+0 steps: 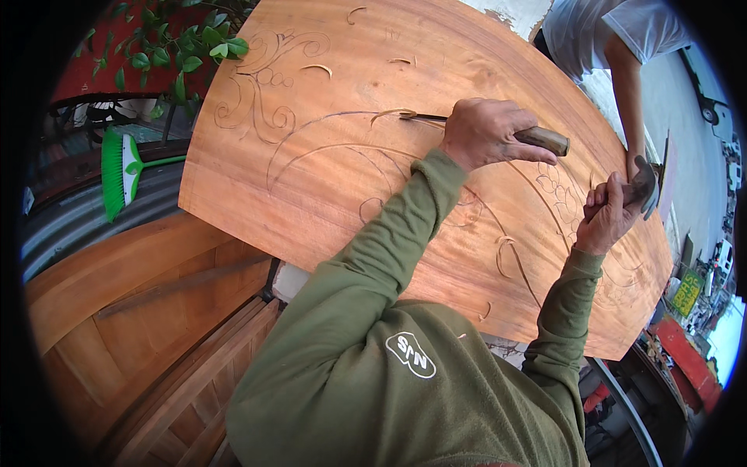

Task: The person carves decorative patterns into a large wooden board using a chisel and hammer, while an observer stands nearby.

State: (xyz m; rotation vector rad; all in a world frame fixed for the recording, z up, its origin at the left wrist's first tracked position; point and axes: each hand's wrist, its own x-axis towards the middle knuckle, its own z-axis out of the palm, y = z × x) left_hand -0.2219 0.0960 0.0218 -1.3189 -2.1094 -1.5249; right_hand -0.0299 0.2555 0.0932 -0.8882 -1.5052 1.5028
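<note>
A large reddish wooden panel (327,187) lies before me, pencilled with curling floral lines and marked by several carved cuts. My left hand (486,132) grips a chisel (545,139) by its brown wooden handle. The metal blade tip rests on a curved line of the panel near a lifted wood curl (391,114). My right hand (607,214) is raised to the right and closed around a dark mallet (644,185). Both arms wear olive green sleeves.
Another person in a white shirt (603,31) leans a hand on the panel's far right edge. A green broom (120,171) and a leafy plant (175,47) are at the left. Stacked wooden boards (140,311) lie lower left.
</note>
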